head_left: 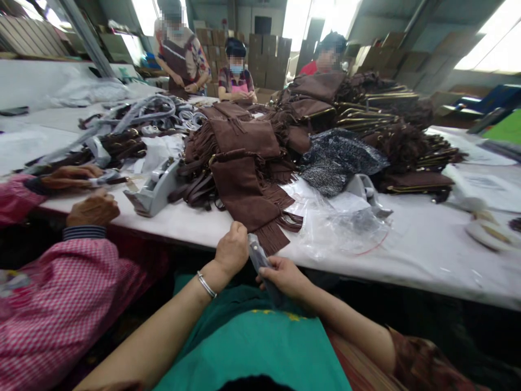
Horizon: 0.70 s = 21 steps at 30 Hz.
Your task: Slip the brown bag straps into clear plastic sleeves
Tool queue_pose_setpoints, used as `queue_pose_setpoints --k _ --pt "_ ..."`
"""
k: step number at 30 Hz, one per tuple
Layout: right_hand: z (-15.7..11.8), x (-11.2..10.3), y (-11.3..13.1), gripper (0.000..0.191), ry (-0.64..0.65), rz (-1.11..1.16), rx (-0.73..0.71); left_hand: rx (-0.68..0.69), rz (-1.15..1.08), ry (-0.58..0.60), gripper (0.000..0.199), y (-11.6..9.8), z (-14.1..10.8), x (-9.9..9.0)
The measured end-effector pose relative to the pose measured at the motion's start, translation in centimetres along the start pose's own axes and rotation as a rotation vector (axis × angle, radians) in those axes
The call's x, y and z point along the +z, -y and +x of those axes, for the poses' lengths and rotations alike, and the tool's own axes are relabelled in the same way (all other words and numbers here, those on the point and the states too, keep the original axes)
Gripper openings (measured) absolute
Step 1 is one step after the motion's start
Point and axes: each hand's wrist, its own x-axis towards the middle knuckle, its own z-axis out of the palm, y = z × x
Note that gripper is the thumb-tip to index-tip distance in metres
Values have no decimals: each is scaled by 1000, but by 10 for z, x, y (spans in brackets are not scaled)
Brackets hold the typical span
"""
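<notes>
One plastic-wrapped strip [259,253], lower centre, seems mid-handling: right hand [285,276] pinches it, left hand [232,250] curls at its top, hold unclear; next move likely needs steadiness.

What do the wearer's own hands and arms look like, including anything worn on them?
Both the left hand and right hand are ungloved. A silver-coloured bangle circles the left wrist. Both forearms are bare; a dark, reddish-brown patterned sleeve covers the right upper arm.
</notes>
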Motion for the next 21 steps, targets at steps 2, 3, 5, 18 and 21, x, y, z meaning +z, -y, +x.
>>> queue_pose_setpoints --k 2,3,5,18,21 --pt "3 1 2 15 -15 57 30 35 23 36 20 -2 5 3" --pt "5 1 3 15 -20 88 44 55 28 52 21 -3 7 4" --pt "8 2 6 16 -19 150 77 81 36 82 24 -5 11 4" --pt "19 -2 -1 12 -26 290 98 -117 -356 -167 16 4 -10 9" --pt "21 0 -3 13 -1 315 90 -335 -823 95 32 2 -32 19"
